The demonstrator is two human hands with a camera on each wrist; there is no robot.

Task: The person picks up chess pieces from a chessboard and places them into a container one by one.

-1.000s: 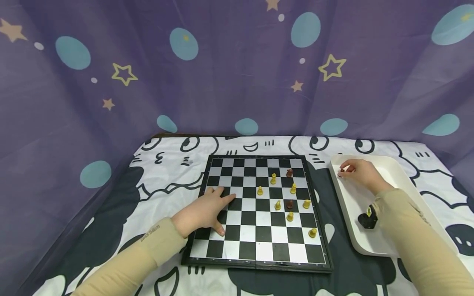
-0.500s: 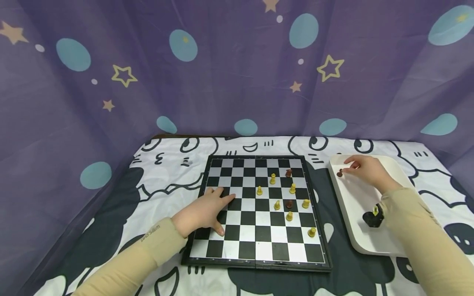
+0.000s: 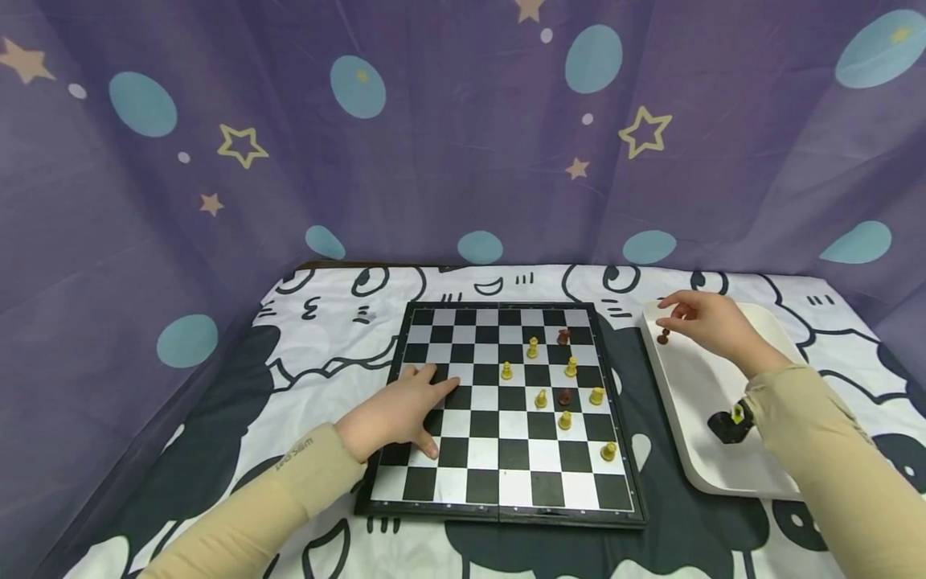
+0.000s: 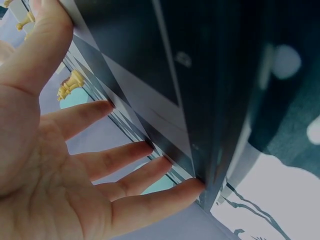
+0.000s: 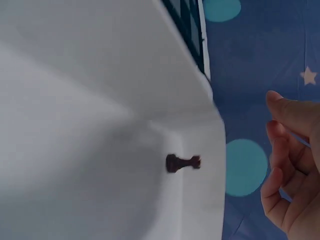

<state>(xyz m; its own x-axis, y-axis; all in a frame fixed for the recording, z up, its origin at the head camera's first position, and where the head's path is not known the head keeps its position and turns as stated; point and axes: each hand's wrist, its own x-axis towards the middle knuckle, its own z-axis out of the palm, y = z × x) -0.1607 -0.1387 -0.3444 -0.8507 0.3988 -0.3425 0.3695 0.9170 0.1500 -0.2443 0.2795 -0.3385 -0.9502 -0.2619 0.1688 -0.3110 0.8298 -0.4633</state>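
Note:
My left hand [image 3: 407, 408] rests on the left side of the chessboard [image 3: 483, 457] with its fingers spread; in the left wrist view the fingertips [image 4: 192, 186] touch the board near its edge. My right hand [image 3: 709, 323] hovers over the far left corner of the white tray [image 3: 673, 434], fingers loosely bent and holding nothing. Just below those fingers a dark brown rook [image 5: 182, 163] stands inside the tray, apart from the hand. Several yellow chess pieces, one a near-right pawn-like piece [image 3: 608, 452], stand on the board's right half, along with two brown pieces, including one at the back [image 3: 563, 337].
The tray sits to the right of the board on a cloth [image 3: 347, 338] with black and white cartoon faces. A purple curtain [image 3: 463, 145] with stars hangs behind the table. A black device [image 3: 731, 425] shows by the right sleeve, over the tray.
My right hand has let go of the brown rook in the tray's far left corner and lifted slightly away. The left hand stays in place on the board.

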